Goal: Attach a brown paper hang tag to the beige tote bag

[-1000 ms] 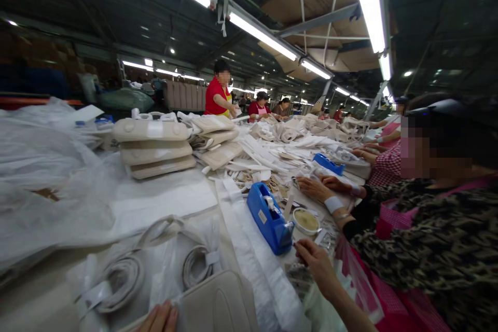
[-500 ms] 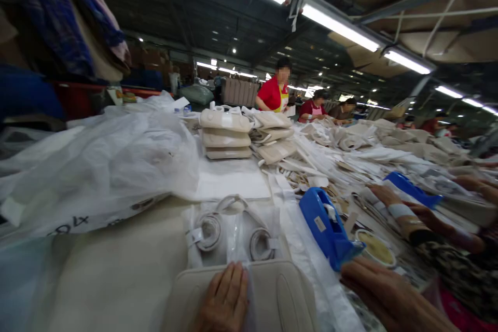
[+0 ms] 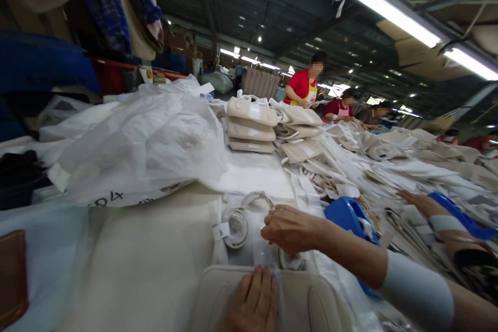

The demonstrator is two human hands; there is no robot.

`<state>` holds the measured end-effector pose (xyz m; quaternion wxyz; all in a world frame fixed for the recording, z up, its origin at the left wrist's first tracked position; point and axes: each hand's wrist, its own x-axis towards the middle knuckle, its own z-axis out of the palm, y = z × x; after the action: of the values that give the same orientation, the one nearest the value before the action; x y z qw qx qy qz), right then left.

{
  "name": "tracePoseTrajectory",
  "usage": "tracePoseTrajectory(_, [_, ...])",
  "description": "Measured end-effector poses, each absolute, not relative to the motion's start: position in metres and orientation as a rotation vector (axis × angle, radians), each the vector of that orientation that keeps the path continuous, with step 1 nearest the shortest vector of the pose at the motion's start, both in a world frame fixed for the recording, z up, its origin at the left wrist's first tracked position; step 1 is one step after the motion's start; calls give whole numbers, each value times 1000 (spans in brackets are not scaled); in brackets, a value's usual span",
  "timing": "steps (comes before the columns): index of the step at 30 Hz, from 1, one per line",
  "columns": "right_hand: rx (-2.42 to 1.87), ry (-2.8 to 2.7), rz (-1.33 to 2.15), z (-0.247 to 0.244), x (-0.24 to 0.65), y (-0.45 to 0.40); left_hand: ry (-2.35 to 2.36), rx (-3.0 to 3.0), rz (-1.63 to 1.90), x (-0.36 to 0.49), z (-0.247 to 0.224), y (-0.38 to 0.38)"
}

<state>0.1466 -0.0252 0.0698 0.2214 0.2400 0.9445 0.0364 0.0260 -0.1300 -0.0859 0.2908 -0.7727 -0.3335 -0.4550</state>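
Observation:
A beige handbag (image 3: 299,298) lies flat at the bottom of the view. Beyond it, two coiled straps (image 3: 235,227) and a looped handle (image 3: 259,198) rest on clear plastic (image 3: 259,241). My left hand (image 3: 254,295) lies flat on the bag's upper edge, fingers straight and side by side. Over the plastic between the coils, my right hand (image 3: 290,228) has its fingers curled in a pinch; anything in them is hidden. It partly covers the right coil. To the right of this hand stands a blue tape dispenser (image 3: 346,212), partly behind my forearm.
A large plastic bag (image 3: 148,140) fills the left of the table. Stacked beige bags (image 3: 251,127) stand at the back, with loose pieces heaped to their right. A co-worker's hand (image 3: 422,202) reaches in at right, near a second blue dispenser (image 3: 461,215). Other people work farther back.
My right hand has moved left from beside the blue tape dispenser to the plastic between the coiled straps. The left hand stays on the bag. The view has shifted to the left.

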Motion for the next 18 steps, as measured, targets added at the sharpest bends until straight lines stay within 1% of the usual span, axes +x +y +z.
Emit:
tracePoseTrajectory(5, [691, 2536, -31, 62, 134, -11, -928, -2047, -1202, 30, -93, -128])
tracePoseTrajectory(10, [869, 2524, -83, 55, 127, 7, -936, -2036, -1205, 33, -97, -126])
tracePoseTrajectory(15, [1151, 2606, 25, 59, 138, 17, -901, -1958, -1310, 33, -90, -122])
tracePoseTrajectory(18, [1302, 2708, 154, 55, 152, -13, -902, -1928, -1336, 33, -90, -119])
